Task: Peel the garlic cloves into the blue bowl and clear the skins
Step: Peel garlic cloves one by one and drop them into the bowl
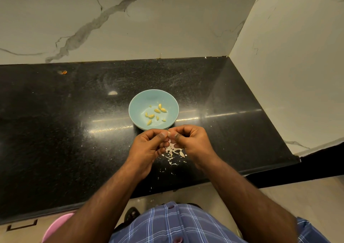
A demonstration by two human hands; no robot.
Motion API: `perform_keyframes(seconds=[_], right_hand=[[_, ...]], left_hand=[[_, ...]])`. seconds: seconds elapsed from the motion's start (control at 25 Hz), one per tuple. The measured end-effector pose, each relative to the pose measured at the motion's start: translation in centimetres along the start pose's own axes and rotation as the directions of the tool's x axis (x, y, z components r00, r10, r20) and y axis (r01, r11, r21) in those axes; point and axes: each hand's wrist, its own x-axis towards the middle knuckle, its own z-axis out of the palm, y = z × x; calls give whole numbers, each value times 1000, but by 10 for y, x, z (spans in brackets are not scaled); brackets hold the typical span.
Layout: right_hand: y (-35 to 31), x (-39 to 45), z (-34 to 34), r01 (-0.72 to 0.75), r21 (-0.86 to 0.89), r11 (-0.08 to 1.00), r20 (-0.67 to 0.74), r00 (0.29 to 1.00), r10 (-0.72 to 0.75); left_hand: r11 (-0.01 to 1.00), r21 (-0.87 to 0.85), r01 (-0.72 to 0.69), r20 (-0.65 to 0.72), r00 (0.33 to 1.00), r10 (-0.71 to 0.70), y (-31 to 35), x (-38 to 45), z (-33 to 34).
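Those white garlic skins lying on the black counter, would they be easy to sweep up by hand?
Probably fiddly. The garlic skins look thin, curled and papery, so likely light and apt to scatter. Tiny flecks spread toward the counter edge, so some may drop off.

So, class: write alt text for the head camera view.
Two hands, left and right, pinch a garlic clove over a black counter, just in front of a blue bowl holding peeled cloves. Torn skins lie beneath the hands.
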Motion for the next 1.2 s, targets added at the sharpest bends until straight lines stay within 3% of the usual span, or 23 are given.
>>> perform_keyframes(seconds=[0.12, 0.36, 0.56, 0.76, 0.96, 1.2], right_hand=[[5, 0, -4, -63, -62, 996, -35, 998, 61], [7, 2, -18, -17, -404, 914, -78, 997, -16], [2, 2, -23, 14, -418, 909, -52, 998, -39], [-1, 1, -20, 59, -592, 804, 9, 998, -67], [0, -1, -22, 49, -568, 822, -45, 995, -90], [-2, -6, -20, 94, -597, 797, 21, 995, -102]], left_hand=[[999, -19, 27, -34, 999, -28, -1, 0, -1], [995, -36, 94, -39, 995, -95, 1, 2, -2], [994, -50, 101, -62, 993, -104, 1, 3, -3], [995, -41, 96, -61, 993, -99, -1, 4, -4], [994, -38, 99, -59, 993, -101, -3, 4, -7], [996, 3, 94, -54, 994, -94, -5, 3, -9]])
